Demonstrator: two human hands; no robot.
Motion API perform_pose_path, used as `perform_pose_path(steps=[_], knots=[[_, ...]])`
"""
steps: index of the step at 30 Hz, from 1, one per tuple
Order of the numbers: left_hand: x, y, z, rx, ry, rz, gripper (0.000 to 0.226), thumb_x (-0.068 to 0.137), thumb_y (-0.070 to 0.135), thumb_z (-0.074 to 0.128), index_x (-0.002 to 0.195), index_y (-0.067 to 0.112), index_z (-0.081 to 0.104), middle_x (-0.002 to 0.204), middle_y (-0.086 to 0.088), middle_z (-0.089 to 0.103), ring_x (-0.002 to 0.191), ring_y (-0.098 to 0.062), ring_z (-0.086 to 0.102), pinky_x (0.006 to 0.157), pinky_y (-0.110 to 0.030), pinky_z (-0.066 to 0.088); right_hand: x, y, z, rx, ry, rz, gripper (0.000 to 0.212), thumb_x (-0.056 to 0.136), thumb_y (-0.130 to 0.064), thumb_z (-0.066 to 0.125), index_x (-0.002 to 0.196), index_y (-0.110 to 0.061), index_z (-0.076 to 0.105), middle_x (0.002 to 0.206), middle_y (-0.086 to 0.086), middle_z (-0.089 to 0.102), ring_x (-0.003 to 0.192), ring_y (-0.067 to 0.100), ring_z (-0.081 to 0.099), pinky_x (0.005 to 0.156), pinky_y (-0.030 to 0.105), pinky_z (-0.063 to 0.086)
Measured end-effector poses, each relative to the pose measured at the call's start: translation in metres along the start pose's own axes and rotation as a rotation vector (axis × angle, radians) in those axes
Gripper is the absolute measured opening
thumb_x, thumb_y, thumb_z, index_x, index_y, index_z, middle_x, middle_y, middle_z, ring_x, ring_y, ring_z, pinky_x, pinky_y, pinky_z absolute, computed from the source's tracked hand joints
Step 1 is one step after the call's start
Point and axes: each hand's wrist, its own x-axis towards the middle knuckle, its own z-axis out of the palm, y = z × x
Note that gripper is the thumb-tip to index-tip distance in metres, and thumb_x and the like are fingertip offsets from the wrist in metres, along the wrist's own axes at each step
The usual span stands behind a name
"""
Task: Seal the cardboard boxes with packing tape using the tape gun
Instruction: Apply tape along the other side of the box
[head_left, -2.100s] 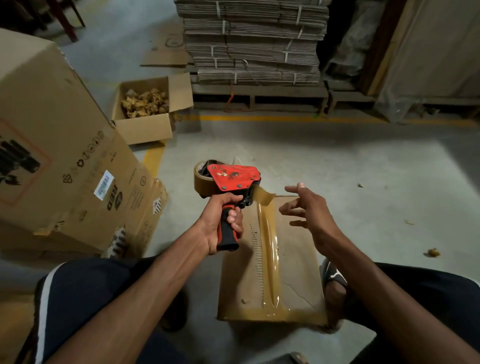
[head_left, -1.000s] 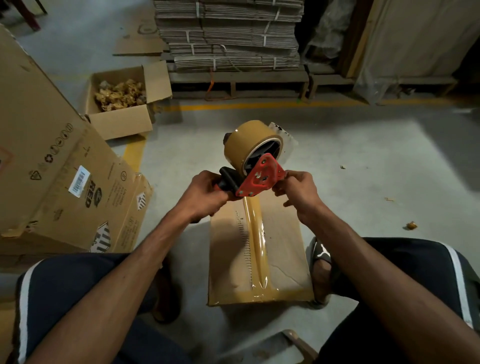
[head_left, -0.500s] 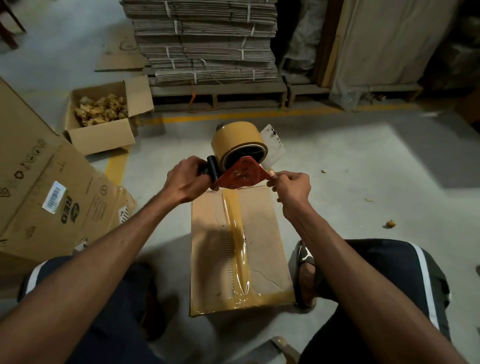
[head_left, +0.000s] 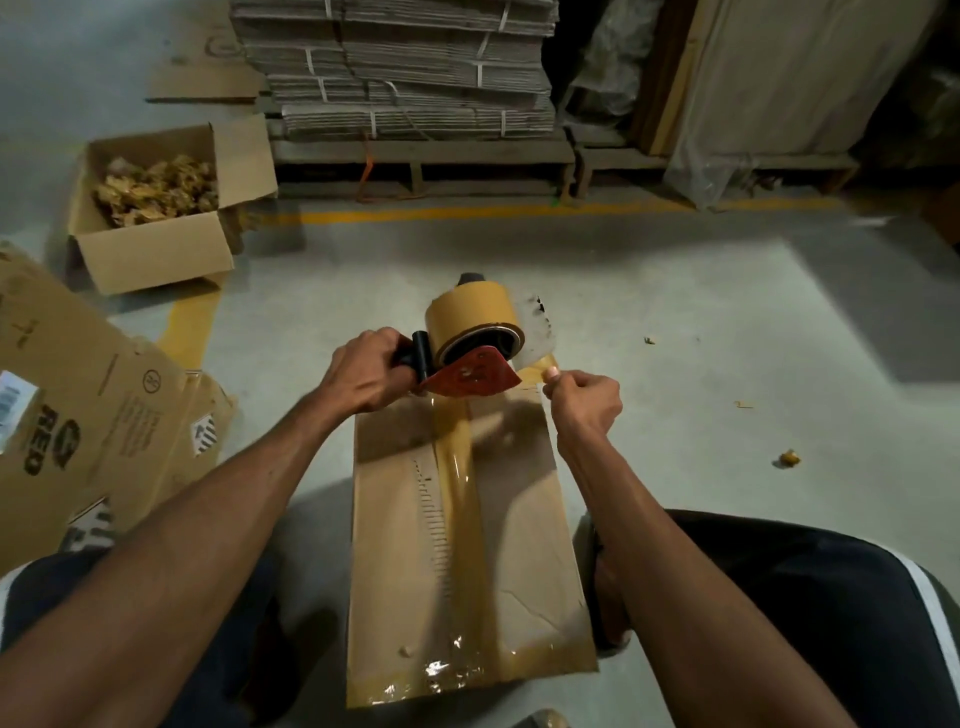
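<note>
A flat cardboard box (head_left: 519, 519) lies on the floor between my legs, with a shiny strip of brown tape (head_left: 460, 499) running down its middle seam. Above its far end I hold the tape gun (head_left: 470, 358), lying on its side, with a red frame and a brown tape roll. My left hand (head_left: 366, 374) is closed around its black handle. My right hand (head_left: 584, 402) pinches the loose tape end (head_left: 540, 358) just right of the gun's red plate.
An open box of brown scraps (head_left: 156, 208) stands at the back left. A large printed carton (head_left: 88, 410) lies at the left. Bundled flat cardboard on a pallet (head_left: 410, 78) fills the back. Small scraps (head_left: 789, 458) dot the concrete floor on the right.
The gun has turned from upright onto its side, roll up. My right hand went from open beside it to pinching the tape end. The view has shifted a little.
</note>
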Motion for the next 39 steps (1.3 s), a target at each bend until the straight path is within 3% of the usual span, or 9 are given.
perform_pose_path(steps=[5,10,20,26,29,34,36,39], knots=[[0.02,0.001,0.01,0.041,-0.043,0.019,0.011,0.087,0.027,0.062,0.084,0.017,0.062,0.075,-0.002,0.064,0.071,-0.022,0.06,0.068,-0.037,0.049,0.013,0.011,0.011,-0.033,0.046,0.046,0.016,0.089,-0.03,0.076,0.088,-0.016,0.084,0.089,0.008,0.077,0.083,0.028,0.07,0.078,0.033,0.057],[0.032,0.003,0.018,0.13,-0.081,0.032,0.027,0.072,0.041,0.05,0.082,0.019,0.063,0.073,-0.001,0.062,0.068,-0.023,0.056,0.063,-0.031,0.036,0.025,0.02,0.016,-0.014,0.048,0.097,0.015,0.089,-0.027,0.076,0.092,-0.015,0.084,0.088,0.009,0.077,0.082,0.026,0.069,0.073,0.027,0.047],[0.039,0.001,0.028,0.156,-0.102,0.037,0.029,0.069,0.041,0.048,0.082,0.02,0.063,0.071,0.0,0.061,0.068,-0.024,0.057,0.064,-0.032,0.04,0.043,0.034,0.024,-0.009,0.042,0.102,0.018,0.092,-0.023,0.076,0.103,-0.011,0.082,0.101,0.013,0.076,0.081,0.023,0.061,0.078,0.025,0.047],[0.043,-0.005,0.036,0.188,-0.122,0.033,0.024,0.088,0.038,0.061,0.098,0.016,0.06,0.079,-0.001,0.06,0.072,-0.022,0.057,0.066,-0.032,0.044,0.044,0.038,0.024,0.023,-0.019,0.137,0.025,0.091,-0.028,0.077,0.11,-0.011,0.081,0.108,0.013,0.075,0.088,0.023,0.059,0.083,0.024,0.047],[0.045,-0.006,0.037,0.219,-0.132,0.04,0.021,0.09,0.034,0.064,0.101,0.016,0.058,0.084,-0.003,0.062,0.075,-0.023,0.058,0.067,-0.033,0.044,0.042,0.039,0.026,0.084,-0.009,0.219,0.035,0.089,-0.032,0.081,0.117,-0.011,0.078,0.116,0.015,0.073,0.105,0.031,0.066,0.095,0.032,0.054],[0.046,-0.005,0.038,0.218,-0.136,0.03,0.024,0.092,0.035,0.065,0.105,0.017,0.057,0.091,-0.005,0.063,0.079,-0.023,0.059,0.066,-0.032,0.044,0.038,0.046,0.026,0.205,0.022,0.344,0.05,0.081,-0.031,0.085,0.127,-0.015,0.071,0.126,0.013,0.066,0.112,0.031,0.064,0.094,0.032,0.051],[0.045,-0.005,0.038,0.21,-0.138,0.022,0.027,0.091,0.036,0.066,0.108,0.016,0.057,0.092,-0.006,0.065,0.08,-0.024,0.06,0.071,-0.036,0.051,0.036,0.05,0.025,0.213,0.038,0.364,0.041,0.08,-0.031,0.086,0.117,-0.017,0.076,0.11,0.008,0.069,0.1,0.026,0.063,0.09,0.03,0.052],[0.043,-0.004,0.039,0.212,-0.14,0.03,0.027,0.091,0.036,0.066,0.107,0.015,0.058,0.091,-0.006,0.065,0.08,-0.024,0.06,0.072,-0.037,0.053,0.033,0.053,0.029,0.139,0.076,0.195,0.011,0.086,-0.032,0.08,0.093,-0.024,0.08,0.086,-0.004,0.07,0.093,0.021,0.068,0.081,0.029,0.05]])
